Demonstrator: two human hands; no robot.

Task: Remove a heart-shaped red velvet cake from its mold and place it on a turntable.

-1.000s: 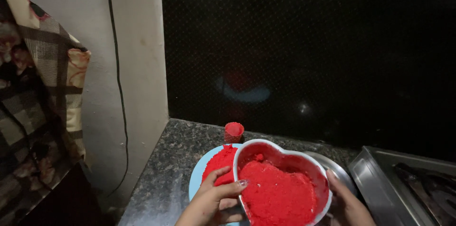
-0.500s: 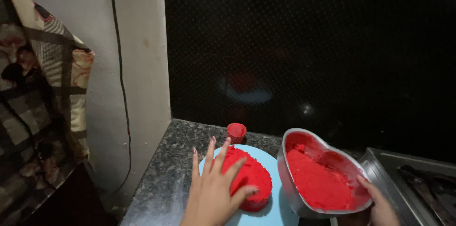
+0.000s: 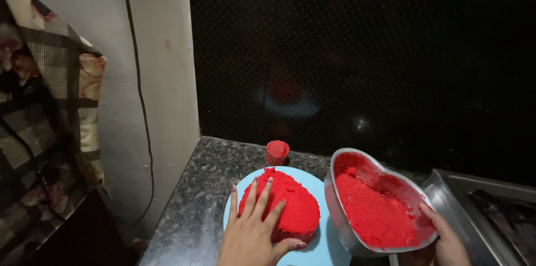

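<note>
One heart-shaped metal pan (image 3: 340, 199) is tilted on its side, its inside coated with a layer of red cake; the right hand (image 3: 446, 241) grips its lower rim. One heart-shaped red cake (image 3: 296, 204) sits out of the pan on a single light blue round board (image 3: 329, 246), which lies on the speckled dark granite table (image 3: 195, 210). The left hand (image 3: 254, 232) rests flat on the cake, fingers spread wide. One small red cup (image 3: 277, 152) stands just behind the board. A steel tray (image 3: 474, 188) lies at the right.
</note>
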